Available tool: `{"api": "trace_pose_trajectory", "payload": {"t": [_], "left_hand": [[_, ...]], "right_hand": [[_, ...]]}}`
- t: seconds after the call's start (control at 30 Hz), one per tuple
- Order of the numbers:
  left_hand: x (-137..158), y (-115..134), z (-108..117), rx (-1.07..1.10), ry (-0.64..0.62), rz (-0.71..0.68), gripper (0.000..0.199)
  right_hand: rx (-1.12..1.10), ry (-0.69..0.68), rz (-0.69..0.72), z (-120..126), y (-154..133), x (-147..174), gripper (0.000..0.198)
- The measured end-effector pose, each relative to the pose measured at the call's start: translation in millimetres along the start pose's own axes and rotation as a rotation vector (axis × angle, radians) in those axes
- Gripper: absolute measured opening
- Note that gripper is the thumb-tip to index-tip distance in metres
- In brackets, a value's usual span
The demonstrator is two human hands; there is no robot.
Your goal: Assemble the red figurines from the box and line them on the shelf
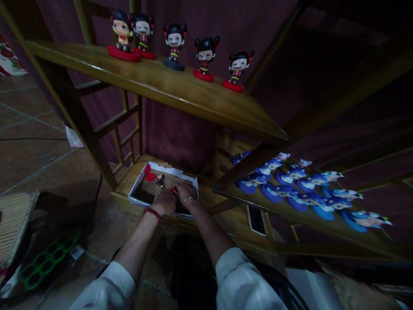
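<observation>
Closest to me are the person's pale sleeves point(109, 286), the forearms running forward out of them. At far left is a striped mat point(14, 228), with a green frame of round holes point(51, 258) near it on the floor. Next comes a shallow box point(148, 188) with white sides, standing on the low wooden shelf point(127, 184). Inside, toward its left, are red discs point(150, 176), and just beside them lies a small dark-haired figure point(160, 181). The left hand point(165, 203), a red bracelet point(153, 214) at its wrist, is over the near side of the box with fingers bent; I can't tell whether they grip anything. A red piece point(172, 190) shows at the fingertips of the right hand point(185, 191), whose fingers curl down; whether they pinch it I can't see. Above, five figurines point(174, 45) line the upper shelf point(155, 84), four on red bases, the middle one on a dark base. Farther right a phone point(257, 220) lies below a shelf crowded with blue figures point(287, 191).
</observation>
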State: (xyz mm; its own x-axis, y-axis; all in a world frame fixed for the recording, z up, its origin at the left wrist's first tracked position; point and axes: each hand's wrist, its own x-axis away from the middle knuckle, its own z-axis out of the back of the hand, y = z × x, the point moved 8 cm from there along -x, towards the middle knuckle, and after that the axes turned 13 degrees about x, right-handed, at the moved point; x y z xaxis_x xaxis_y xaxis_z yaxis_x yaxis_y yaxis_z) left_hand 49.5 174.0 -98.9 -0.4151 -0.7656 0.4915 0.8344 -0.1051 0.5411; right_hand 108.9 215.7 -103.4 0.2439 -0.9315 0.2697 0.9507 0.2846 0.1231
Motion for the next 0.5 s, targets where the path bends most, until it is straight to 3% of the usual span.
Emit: {"api": "trace_pose_trajectory", "payload": {"t": [0.5], "left_hand": [[-1.1,0.3,-2.0,-0.016,-0.021,0.008,0.030]], "right_hand": [[0.093,-0.001,0.026,0.7,-3.1,-0.5,0.025]]}}
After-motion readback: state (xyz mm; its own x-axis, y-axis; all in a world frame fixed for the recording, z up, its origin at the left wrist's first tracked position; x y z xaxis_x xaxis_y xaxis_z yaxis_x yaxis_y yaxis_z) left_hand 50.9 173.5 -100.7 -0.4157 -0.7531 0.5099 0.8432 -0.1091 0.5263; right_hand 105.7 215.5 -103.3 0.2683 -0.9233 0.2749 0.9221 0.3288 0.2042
